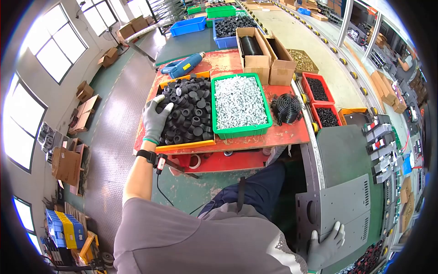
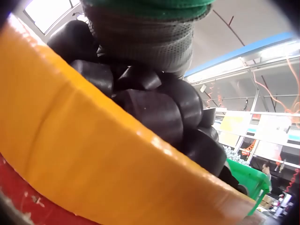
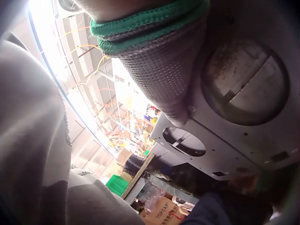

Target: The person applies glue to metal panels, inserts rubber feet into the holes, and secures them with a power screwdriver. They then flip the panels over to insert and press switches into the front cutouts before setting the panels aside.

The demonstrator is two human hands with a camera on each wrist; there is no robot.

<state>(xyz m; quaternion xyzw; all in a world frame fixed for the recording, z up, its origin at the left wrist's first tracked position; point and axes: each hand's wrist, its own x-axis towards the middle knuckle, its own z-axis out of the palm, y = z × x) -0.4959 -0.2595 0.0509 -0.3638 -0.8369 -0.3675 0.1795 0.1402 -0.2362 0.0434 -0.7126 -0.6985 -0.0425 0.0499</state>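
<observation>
In the head view the gloved left hand [image 1: 155,119] lies on the black rubber caps [image 1: 192,112] at the left side of a yellow bin [image 1: 187,145], thumb and fingers spread over them. Whether a cap is between the fingers cannot be told. The left wrist view shows the glove [image 2: 140,44] against large black caps [image 2: 152,112] behind the yellow bin wall [image 2: 93,154]. The gloved right hand [image 1: 325,246] rests with extended fingers on grey metal panels [image 1: 344,205] with round cut-outs. In the right wrist view the glove [image 3: 157,79] touches a panel [image 3: 220,136].
A green bin [image 1: 242,132] of white pieces stands right of the yellow one, beside a coil of black wire [image 1: 286,108]. Behind are a blue power tool [image 1: 183,66] and cardboard boxes [image 1: 255,61]. Red bins [image 1: 326,115] stand along the conveyor's edge.
</observation>
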